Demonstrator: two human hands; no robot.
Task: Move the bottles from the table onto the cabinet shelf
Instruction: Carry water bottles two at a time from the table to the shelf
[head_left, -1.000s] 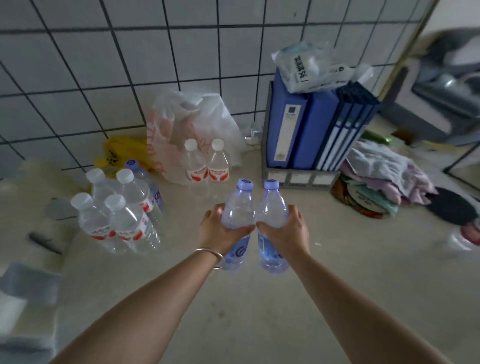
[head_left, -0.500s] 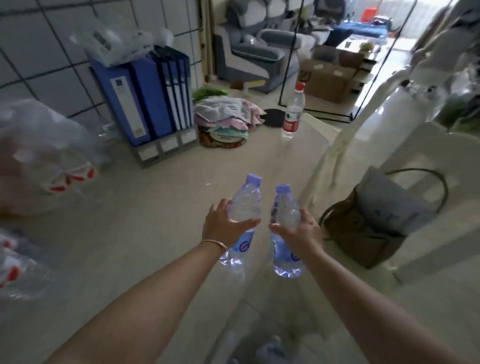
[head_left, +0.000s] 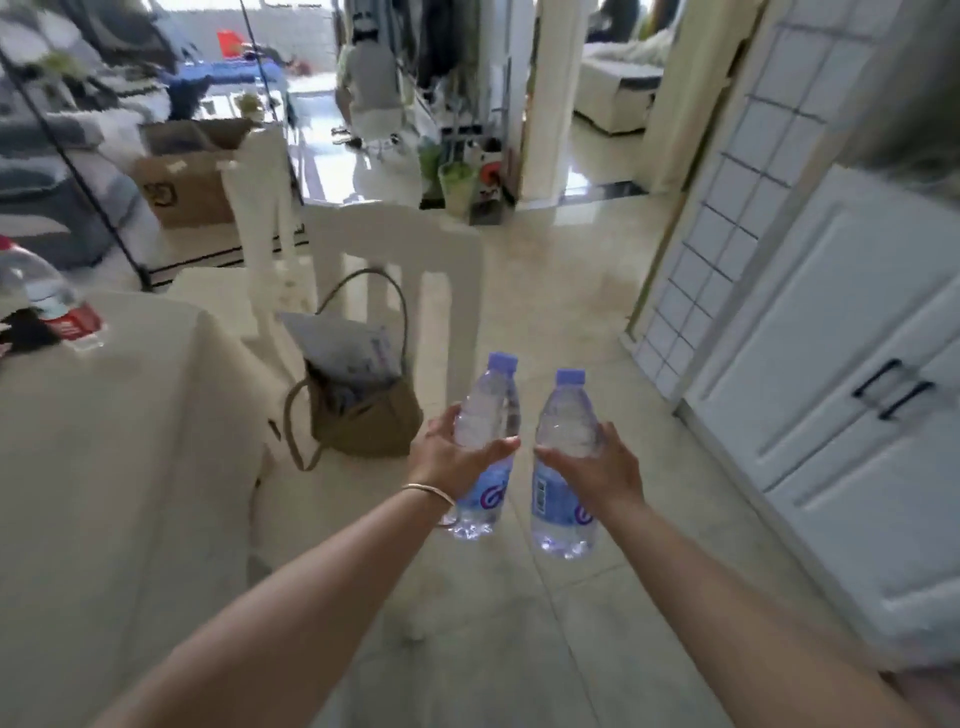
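Note:
My left hand (head_left: 453, 458) grips a clear water bottle with a purple cap (head_left: 491, 415), held upright over the floor. A second, matching purple-capped bottle (head_left: 563, 431) stands upright in my right hand (head_left: 597, 467), a little to the right of the first. The two bottles are close together but apart. The table (head_left: 104, 467) with its pale cloth lies to my left, and a red-labelled bottle (head_left: 47, 296) still stands on its far corner. A white cabinet with dark handles (head_left: 852, 374) is at the right, its doors closed; no shelf is in view.
A white chair (head_left: 395, 270) stands ahead by the table with a brown bag (head_left: 358, 410) on its seat. Tiled floor stretches ahead and right. A cardboard box (head_left: 182, 182) and a seated person (head_left: 369, 88) are far back.
The view has swung right, away from the tiled wall and table top toward the open floor and the white cabinet. Both hands kept their bottles, which now hang over the floor instead of the table.

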